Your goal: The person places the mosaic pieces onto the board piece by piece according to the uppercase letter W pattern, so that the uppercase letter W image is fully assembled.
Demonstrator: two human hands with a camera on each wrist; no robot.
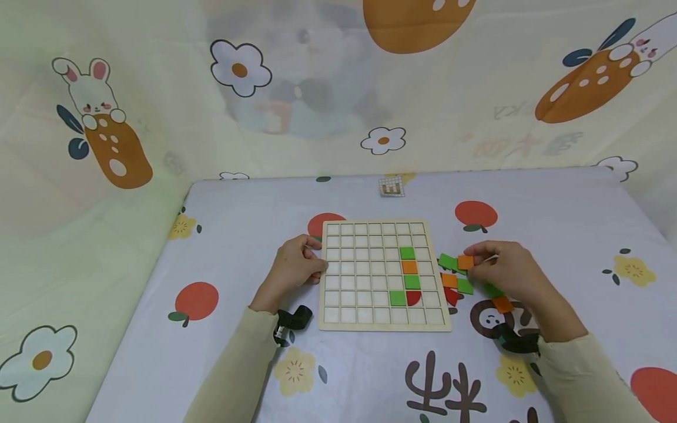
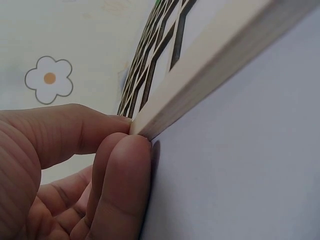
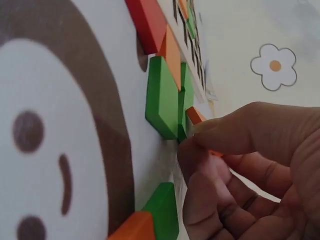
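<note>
A light wooden grid board point(image 1: 357, 327) lies on the table, its cells holding several green squares, an orange square point(image 1: 409, 267) and a red rounded piece point(image 1: 414, 298). At its left edge my left hand point(image 1: 293, 264) grips the rim between thumb and finger; the left wrist view shows both fingertips point(image 2: 131, 150) against the wooden edge point(image 2: 200, 80). To the right of the board, my right hand point(image 1: 505, 267) pinches an orange square tile point(image 1: 465, 262) above the loose pieces. Thumb and fingers partly cover that tile in the right wrist view.
Loose green tiles point(image 1: 465, 286), an orange tile point(image 1: 449, 280) and a red piece point(image 1: 452, 296) lie beside the board's right edge. Another orange tile point(image 1: 503, 304) sits under my right wrist. A small patterned card point(image 1: 391, 187) lies at the table's back, before a printed cloth wall.
</note>
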